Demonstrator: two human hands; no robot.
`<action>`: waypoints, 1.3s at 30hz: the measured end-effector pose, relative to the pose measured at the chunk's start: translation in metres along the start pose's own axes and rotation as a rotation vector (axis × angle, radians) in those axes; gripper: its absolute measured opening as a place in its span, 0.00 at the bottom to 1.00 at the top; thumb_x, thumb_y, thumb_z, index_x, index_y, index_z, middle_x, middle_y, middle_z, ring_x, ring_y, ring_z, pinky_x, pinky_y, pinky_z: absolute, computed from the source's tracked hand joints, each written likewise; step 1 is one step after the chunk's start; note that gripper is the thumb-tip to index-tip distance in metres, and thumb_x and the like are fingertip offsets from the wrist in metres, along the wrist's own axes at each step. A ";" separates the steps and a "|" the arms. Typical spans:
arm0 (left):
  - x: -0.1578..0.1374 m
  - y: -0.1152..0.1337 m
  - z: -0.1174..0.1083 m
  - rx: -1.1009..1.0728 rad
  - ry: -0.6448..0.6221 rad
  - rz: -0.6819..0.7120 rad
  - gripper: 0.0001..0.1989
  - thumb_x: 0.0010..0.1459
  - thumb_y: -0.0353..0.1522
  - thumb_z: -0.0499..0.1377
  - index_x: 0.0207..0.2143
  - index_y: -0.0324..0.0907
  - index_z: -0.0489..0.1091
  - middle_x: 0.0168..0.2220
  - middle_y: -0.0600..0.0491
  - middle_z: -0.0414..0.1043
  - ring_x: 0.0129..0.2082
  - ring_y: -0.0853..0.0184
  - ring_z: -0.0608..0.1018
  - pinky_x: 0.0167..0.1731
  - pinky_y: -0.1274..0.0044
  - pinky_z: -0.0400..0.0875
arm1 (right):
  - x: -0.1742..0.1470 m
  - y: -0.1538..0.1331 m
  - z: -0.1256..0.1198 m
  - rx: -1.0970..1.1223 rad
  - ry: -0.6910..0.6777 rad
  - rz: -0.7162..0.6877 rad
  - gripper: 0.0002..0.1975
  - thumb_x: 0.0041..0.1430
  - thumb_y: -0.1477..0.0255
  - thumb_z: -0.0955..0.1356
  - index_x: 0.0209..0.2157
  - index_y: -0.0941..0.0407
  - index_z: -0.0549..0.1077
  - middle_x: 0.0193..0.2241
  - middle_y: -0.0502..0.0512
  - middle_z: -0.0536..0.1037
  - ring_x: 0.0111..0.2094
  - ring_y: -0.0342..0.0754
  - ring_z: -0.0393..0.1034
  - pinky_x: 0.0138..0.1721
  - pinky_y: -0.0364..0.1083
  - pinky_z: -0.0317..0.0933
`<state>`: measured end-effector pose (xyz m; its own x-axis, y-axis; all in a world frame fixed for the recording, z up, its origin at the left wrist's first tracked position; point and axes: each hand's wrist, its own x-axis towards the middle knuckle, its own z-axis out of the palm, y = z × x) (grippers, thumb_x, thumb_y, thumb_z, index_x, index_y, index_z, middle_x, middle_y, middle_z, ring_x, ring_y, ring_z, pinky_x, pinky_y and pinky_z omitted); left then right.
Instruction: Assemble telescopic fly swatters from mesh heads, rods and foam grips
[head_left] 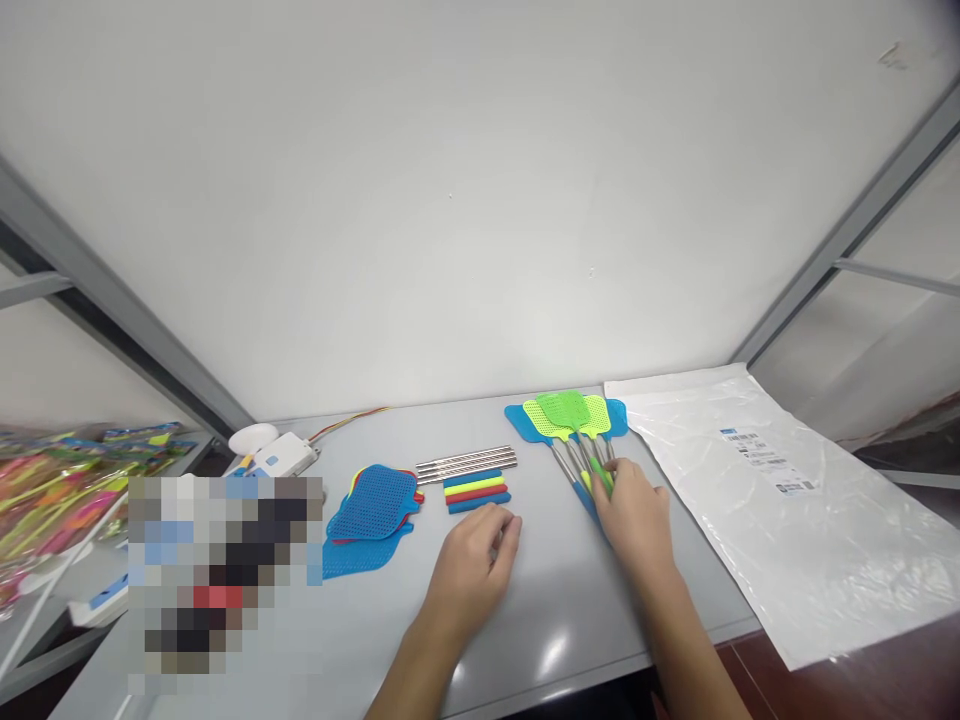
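Observation:
My right hand (634, 515) has its fingers closed around the handle of a green fly swatter (564, 408). That swatter lies on top of assembled fly swatters with yellow-green heads (536, 418) and blue heads (517, 420), their metal shafts and grips fanned beneath my fingers. My left hand (476, 560) rests curled on the table, holding nothing visible. Just beyond it lie loose coloured handle grips (476, 487), blue, yellow and red, beside several metal rods (469, 462). Farther left is a stack of loose swatter heads (375, 505), blue on top with red and yellow edges showing.
A white plastic mailing bag (795, 520) with labels covers the table's right side and overhangs its front edge. White devices (285, 455) with a cable sit back left, near a pixelated patch. Packaged colourful goods (67, 490) lie far left. A white wall (480, 200) stands behind.

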<state>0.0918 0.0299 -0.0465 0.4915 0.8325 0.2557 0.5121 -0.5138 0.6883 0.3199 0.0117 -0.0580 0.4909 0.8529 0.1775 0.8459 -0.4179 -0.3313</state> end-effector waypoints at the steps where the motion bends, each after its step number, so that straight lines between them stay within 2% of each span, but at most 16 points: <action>1: -0.001 -0.001 -0.002 -0.003 0.011 -0.005 0.13 0.66 0.34 0.48 0.28 0.44 0.62 0.26 0.55 0.64 0.27 0.66 0.68 0.30 0.76 0.60 | -0.002 -0.001 -0.001 0.015 0.008 0.002 0.14 0.65 0.66 0.58 0.46 0.59 0.66 0.43 0.64 0.76 0.42 0.56 0.70 0.43 0.53 0.51; 4: -0.008 -0.008 -0.010 -0.008 0.051 -0.044 0.12 0.66 0.34 0.48 0.29 0.44 0.63 0.27 0.55 0.65 0.28 0.67 0.68 0.30 0.76 0.60 | -0.008 -0.013 -0.004 0.091 0.063 -0.027 0.17 0.65 0.65 0.58 0.48 0.60 0.66 0.43 0.64 0.76 0.43 0.57 0.70 0.44 0.53 0.52; 6: -0.016 -0.016 -0.019 -0.005 0.090 -0.080 0.12 0.66 0.35 0.49 0.29 0.43 0.64 0.27 0.55 0.65 0.28 0.67 0.69 0.31 0.76 0.60 | -0.013 -0.028 -0.003 0.149 0.081 -0.124 0.16 0.65 0.65 0.58 0.48 0.59 0.66 0.44 0.62 0.75 0.43 0.56 0.70 0.44 0.53 0.52; 8: -0.027 -0.026 -0.028 0.009 0.145 -0.110 0.12 0.66 0.35 0.49 0.29 0.43 0.64 0.27 0.55 0.65 0.29 0.67 0.69 0.32 0.76 0.60 | -0.020 -0.048 -0.001 0.173 0.023 -0.289 0.14 0.66 0.66 0.58 0.46 0.57 0.68 0.43 0.61 0.75 0.42 0.55 0.69 0.43 0.52 0.53; 12: -0.052 -0.045 -0.046 0.056 0.287 -0.165 0.12 0.66 0.34 0.49 0.29 0.43 0.63 0.27 0.55 0.64 0.30 0.67 0.69 0.34 0.76 0.61 | -0.032 -0.086 0.004 0.102 -0.191 -0.596 0.12 0.67 0.69 0.58 0.40 0.55 0.71 0.38 0.57 0.75 0.36 0.52 0.69 0.39 0.50 0.53; 15: -0.066 -0.051 -0.052 0.092 0.365 -0.195 0.11 0.66 0.33 0.49 0.29 0.43 0.63 0.27 0.54 0.65 0.29 0.67 0.69 0.33 0.76 0.61 | -0.029 -0.106 0.008 0.021 -0.258 -0.746 0.13 0.68 0.71 0.57 0.39 0.55 0.72 0.35 0.56 0.74 0.37 0.51 0.69 0.39 0.48 0.54; 18: -0.071 -0.049 -0.051 0.133 0.373 -0.176 0.11 0.66 0.32 0.48 0.29 0.43 0.63 0.27 0.53 0.66 0.30 0.66 0.70 0.33 0.75 0.61 | -0.010 -0.126 0.016 -0.042 -0.254 -0.838 0.14 0.69 0.71 0.57 0.38 0.56 0.73 0.36 0.57 0.74 0.38 0.51 0.69 0.39 0.48 0.54; 25: -0.071 -0.043 -0.048 0.191 0.328 -0.136 0.12 0.65 0.30 0.48 0.29 0.43 0.65 0.27 0.51 0.68 0.31 0.64 0.71 0.32 0.74 0.62 | 0.049 -0.174 0.043 -0.074 -0.314 -0.952 0.12 0.66 0.70 0.62 0.38 0.56 0.76 0.37 0.58 0.76 0.39 0.51 0.70 0.40 0.47 0.54; 32: -0.070 -0.043 -0.047 0.218 0.320 -0.112 0.11 0.65 0.29 0.48 0.30 0.42 0.67 0.28 0.50 0.68 0.32 0.62 0.70 0.33 0.72 0.64 | 0.061 -0.181 0.054 -0.062 -0.370 -1.006 0.11 0.63 0.71 0.63 0.35 0.57 0.76 0.37 0.60 0.77 0.42 0.52 0.70 0.45 0.48 0.54; 35: -0.062 -0.037 -0.044 0.252 0.310 -0.085 0.09 0.63 0.29 0.51 0.35 0.43 0.70 0.39 0.46 0.70 0.39 0.60 0.70 0.40 0.69 0.65 | 0.064 -0.182 0.056 -0.019 -0.368 -0.957 0.07 0.61 0.73 0.64 0.34 0.59 0.74 0.36 0.62 0.77 0.41 0.52 0.70 0.43 0.47 0.55; 37: -0.053 -0.034 -0.042 0.328 0.312 -0.094 0.08 0.62 0.29 0.53 0.39 0.45 0.72 0.49 0.45 0.66 0.46 0.57 0.68 0.44 0.65 0.66 | 0.068 -0.182 0.052 0.026 -0.352 -0.890 0.06 0.62 0.74 0.63 0.35 0.60 0.72 0.32 0.62 0.77 0.36 0.51 0.71 0.39 0.46 0.57; 39: -0.041 -0.031 -0.039 0.419 0.307 -0.130 0.09 0.60 0.29 0.56 0.42 0.47 0.72 0.56 0.46 0.60 0.51 0.53 0.65 0.45 0.62 0.66 | 0.072 -0.181 0.041 0.092 -0.308 -0.807 0.07 0.63 0.73 0.61 0.39 0.59 0.69 0.28 0.59 0.77 0.30 0.51 0.71 0.34 0.46 0.57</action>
<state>0.0282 0.0193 -0.0517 0.2090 0.8850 0.4161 0.8235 -0.3888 0.4131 0.1940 0.1618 -0.0235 -0.3417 0.9299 0.1364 0.8844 0.3672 -0.2881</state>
